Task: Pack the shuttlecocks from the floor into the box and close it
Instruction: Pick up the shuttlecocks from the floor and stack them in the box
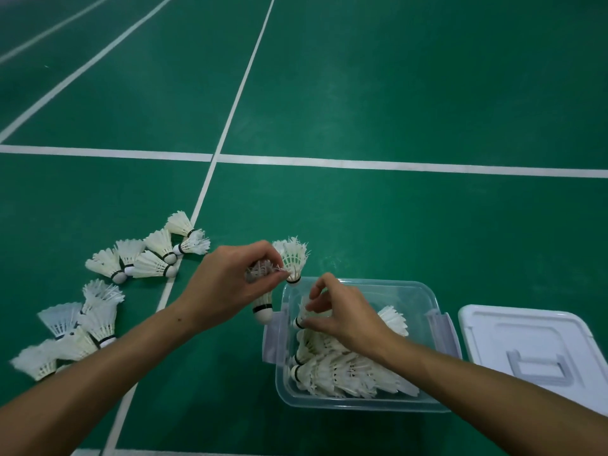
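A clear plastic box (424, 301) stands open on the green court floor, with several white shuttlecocks (342, 370) lying inside. My left hand (227, 284) hovers just left of the box's far corner and holds two shuttlecocks: one (294, 258) with feathers up, another (262, 309) hanging cork down. My right hand (342, 319) reaches into the box and pinches a shuttlecock (307, 315) near its cork. Several loose shuttlecocks lie on the floor in a far group (148, 258) and a near group (79, 330) to the left.
The box's white lid (526, 337) with a grey handle lies flat on the floor right of the box. Grey latch flaps (444, 334) hang open at the box's sides. White court lines (210, 172) cross the floor.
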{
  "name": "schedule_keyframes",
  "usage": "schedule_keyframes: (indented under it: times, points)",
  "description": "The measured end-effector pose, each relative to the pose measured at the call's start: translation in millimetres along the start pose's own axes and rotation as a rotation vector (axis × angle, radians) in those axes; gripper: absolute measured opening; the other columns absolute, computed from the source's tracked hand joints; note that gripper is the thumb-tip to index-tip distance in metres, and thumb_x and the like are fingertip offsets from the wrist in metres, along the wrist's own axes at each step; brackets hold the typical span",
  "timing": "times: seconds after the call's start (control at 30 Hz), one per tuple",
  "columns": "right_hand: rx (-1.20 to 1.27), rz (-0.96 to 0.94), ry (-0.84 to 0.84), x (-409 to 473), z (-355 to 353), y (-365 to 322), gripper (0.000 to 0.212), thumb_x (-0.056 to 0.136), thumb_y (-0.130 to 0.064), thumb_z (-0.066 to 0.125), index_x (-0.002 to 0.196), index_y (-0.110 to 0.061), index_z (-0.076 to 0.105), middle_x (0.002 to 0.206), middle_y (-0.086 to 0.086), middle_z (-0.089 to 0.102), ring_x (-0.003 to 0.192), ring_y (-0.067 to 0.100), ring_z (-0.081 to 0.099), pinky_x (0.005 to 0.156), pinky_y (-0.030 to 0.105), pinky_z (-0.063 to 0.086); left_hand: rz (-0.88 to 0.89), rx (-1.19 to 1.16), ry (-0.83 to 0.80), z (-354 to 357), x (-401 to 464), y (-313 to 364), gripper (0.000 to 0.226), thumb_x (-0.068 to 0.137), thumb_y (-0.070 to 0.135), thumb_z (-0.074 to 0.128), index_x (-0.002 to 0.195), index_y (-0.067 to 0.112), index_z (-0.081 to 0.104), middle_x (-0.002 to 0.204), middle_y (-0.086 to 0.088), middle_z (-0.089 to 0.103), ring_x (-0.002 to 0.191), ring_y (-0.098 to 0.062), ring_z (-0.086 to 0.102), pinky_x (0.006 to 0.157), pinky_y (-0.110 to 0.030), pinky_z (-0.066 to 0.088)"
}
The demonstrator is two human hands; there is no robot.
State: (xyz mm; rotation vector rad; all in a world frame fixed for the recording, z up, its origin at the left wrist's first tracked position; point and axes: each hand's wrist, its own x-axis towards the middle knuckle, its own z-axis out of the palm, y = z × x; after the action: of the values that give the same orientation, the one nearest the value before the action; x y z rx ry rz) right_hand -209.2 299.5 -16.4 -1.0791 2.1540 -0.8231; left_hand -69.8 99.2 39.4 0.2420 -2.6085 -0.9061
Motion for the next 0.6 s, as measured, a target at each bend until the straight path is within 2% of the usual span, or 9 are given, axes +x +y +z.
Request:
schedule_keyframes:
  times: [0.1,0.23,0.33,0.4,0.5,0.6]
  points:
    - [0.111,-0.006,0.022,-15.1,-22.8,-4.4,0.044,0.08,-0.038,0.089,0.111,-0.027,0.059,0.107,-0.01,0.074,0.099,0.0,0.07,0.092,0.032,0.062,0.005,0.056,-0.029,-2.9,0.0,-1.2,0.02,0.091,0.051,0.074,0.092,0.032,0.067,0.074,0.017,0.068,0.062,-0.007,0.062,0.057,-0.038,0.054]
    - [0.201,-0.105,0.206,-30.1,-55.8,-13.8,0.043,0.081,-0.03,0.091,0.114,-0.027,0.063,0.111,-0.014,0.073,0.103,0.002,0.071,0.086,0.029,0.063,0.037,0.11,-0.079,-3.0,8.0,8.7,0.021,0.092,0.054,0.07,0.092,0.034,0.067,0.076,0.018,0.069,0.065,-0.004,0.063,0.059,-0.035,0.054]
    - [0.072,-0.27,0.262,-32.6,-66.3,-20.7,0.053,0.083,-0.026,0.089,0.129,-0.026,0.062,0.127,-0.015,0.065,0.115,0.003,0.064,0.092,0.025,0.058,0.099,0.156,-0.144,3.2,17.7,19.3,0.023,0.091,0.058,0.068,0.094,0.035,0.066,0.079,0.018,0.07,0.067,-0.004,0.064,0.059,-0.035,0.054]
    - [-0.015,-0.352,0.263,-30.5,-64.8,-20.4,0.057,0.084,-0.026,0.088,0.134,-0.025,0.061,0.13,-0.013,0.063,0.118,0.004,0.061,0.096,0.027,0.056,0.137,0.187,-0.167,8.9,23.7,27.1,0.026,0.09,0.061,0.065,0.096,0.035,0.065,0.081,0.017,0.071,0.068,-0.007,0.064,0.058,-0.036,0.053]
    - [-0.039,-0.356,0.271,-28.0,-60.3,-13.8,0.051,0.086,-0.025,0.087,0.131,-0.023,0.062,0.122,-0.015,0.068,0.115,0.004,0.063,0.098,0.033,0.056,0.166,0.188,-0.185,14.5,30.6,36.9,0.021,0.09,0.057,0.069,0.095,0.036,0.067,0.082,0.017,0.073,0.067,-0.005,0.063,0.057,-0.035,0.053]
    - [-0.088,-0.368,0.312,-27.5,-58.7,-5.3,0.036,0.087,-0.026,0.085,0.12,-0.023,0.07,0.109,-0.014,0.074,0.103,0.003,0.065,0.091,0.037,0.058,0.182,0.169,-0.197,19.4,36.1,44.8,0.028,0.091,0.063,0.062,0.095,0.036,0.07,0.081,0.017,0.073,0.066,-0.002,0.062,0.055,-0.03,0.051]
